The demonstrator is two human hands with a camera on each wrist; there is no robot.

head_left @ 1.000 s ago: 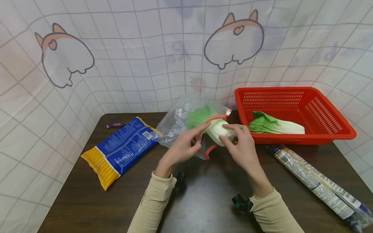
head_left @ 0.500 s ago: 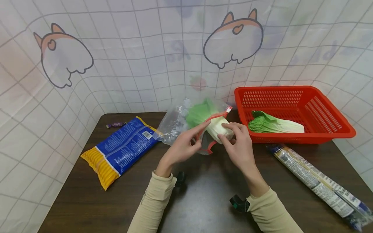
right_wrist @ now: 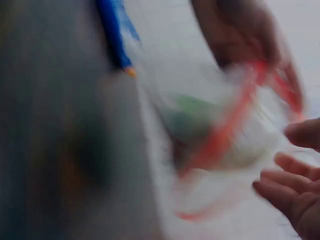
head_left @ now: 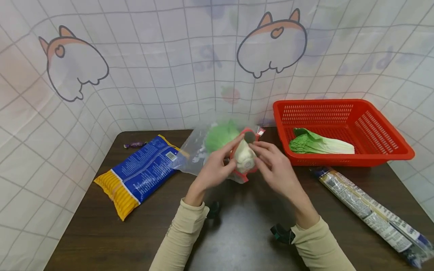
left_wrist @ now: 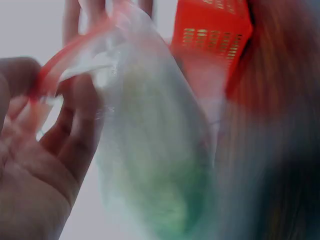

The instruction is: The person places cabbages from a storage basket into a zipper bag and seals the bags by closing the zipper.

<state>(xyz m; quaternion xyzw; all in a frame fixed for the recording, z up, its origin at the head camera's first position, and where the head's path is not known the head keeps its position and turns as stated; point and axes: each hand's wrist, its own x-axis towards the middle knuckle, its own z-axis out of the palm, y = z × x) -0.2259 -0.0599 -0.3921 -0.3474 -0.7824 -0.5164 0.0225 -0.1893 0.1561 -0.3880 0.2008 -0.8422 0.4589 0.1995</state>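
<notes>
A clear zip bag (head_left: 190, 150) with a red zipper edge contains a Chinese cabbage (head_left: 245, 157). The cabbage's green leaves lie inside the bag, and its pale root end shows at the mouth, facing me. My left hand (head_left: 216, 168) pinches the red edge of the bag between thumb and fingers, as the left wrist view shows. On the other side, my right hand (head_left: 276, 165) has its fingertips right at the cabbage's root end. The right wrist view, though blurred, shows that hand's thumb (right_wrist: 305, 135) and fingers spread apart beside the bag's mouth.
A red basket (head_left: 342, 160) with another Chinese cabbage (head_left: 325, 146) in it stands at the back right. In front of it lies a long clear-and-blue package (head_left: 369, 214). A blue-and-yellow packet (head_left: 142, 175) and a small purple-wrapped item (head_left: 135, 145) lie at left.
The cabbage and bag have turned so the root end faces me and have shifted slightly left. My right fingers have loosened from the cabbage; my left hand keeps the bag's edge.
</notes>
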